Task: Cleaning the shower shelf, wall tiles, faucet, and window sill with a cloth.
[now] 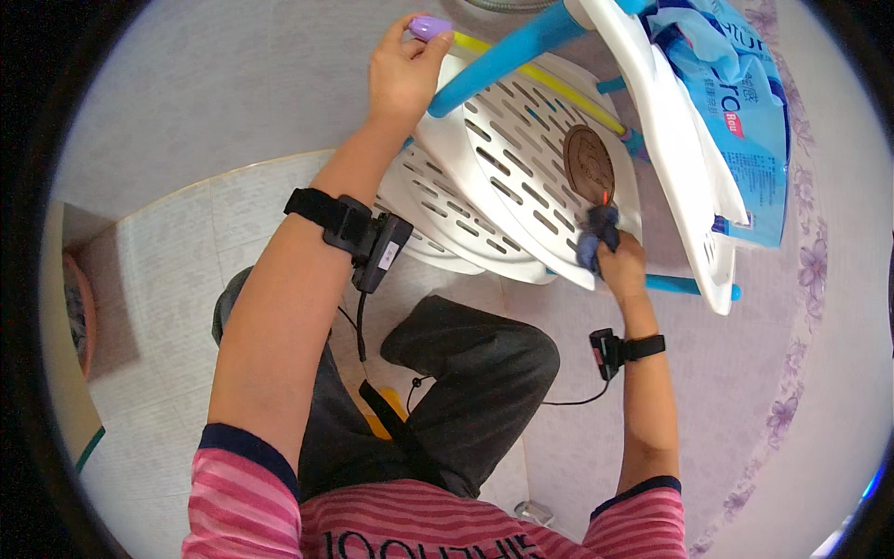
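Observation:
My left hand [405, 73] pinches the purple end cap [430, 28] of a long yellow rod [573, 94] between thumb and fingers. The rod slants across a slotted white plastic shelf [520, 150], partly behind a blue post [510, 59]; its far end is hard to make out. On that shelf, my right hand [621, 262] holds a crumpled dark blue cloth [598, 237], slightly blurred. Just beyond the cloth lies a brown oval piece [589, 162] with an engraved pattern, perhaps a hairbrush or hand mirror. A small red tip shows between it and the cloth.
Above the right side, the rack's top white tier [670, 154] carries a blue plastic package [740, 140] bearing writing. Lower slotted tiers [447, 202] sit beneath the shelf. A blue lower post [677, 284] juts out near my right hand. A pink-rimmed basin [82, 314] stands far left.

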A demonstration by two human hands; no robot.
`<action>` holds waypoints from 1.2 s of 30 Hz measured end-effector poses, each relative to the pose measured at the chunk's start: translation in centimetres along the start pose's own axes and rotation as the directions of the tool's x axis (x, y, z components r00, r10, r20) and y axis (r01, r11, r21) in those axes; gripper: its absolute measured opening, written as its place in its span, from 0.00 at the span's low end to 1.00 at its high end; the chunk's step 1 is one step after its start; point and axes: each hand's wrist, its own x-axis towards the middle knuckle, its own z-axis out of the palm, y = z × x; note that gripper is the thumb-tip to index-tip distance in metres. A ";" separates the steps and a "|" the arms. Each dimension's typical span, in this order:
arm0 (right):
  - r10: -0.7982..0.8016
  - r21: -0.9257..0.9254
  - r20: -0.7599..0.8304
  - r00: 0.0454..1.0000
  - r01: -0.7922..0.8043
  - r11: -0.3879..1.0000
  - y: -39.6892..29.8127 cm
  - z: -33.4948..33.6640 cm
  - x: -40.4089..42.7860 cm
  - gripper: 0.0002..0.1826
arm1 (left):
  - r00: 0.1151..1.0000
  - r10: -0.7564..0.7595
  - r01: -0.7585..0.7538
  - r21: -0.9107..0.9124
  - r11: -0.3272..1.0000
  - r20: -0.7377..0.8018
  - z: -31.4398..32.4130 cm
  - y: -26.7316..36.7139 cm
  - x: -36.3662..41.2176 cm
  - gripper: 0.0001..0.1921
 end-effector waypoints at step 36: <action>-0.601 0.559 -0.127 0.789 0.558 0.614 -20.8 -3.0 9.4 0.19 | 0.945 -0.209 0.264 -0.208 0.942 0.252 0.2 -0.3 0.2 0.40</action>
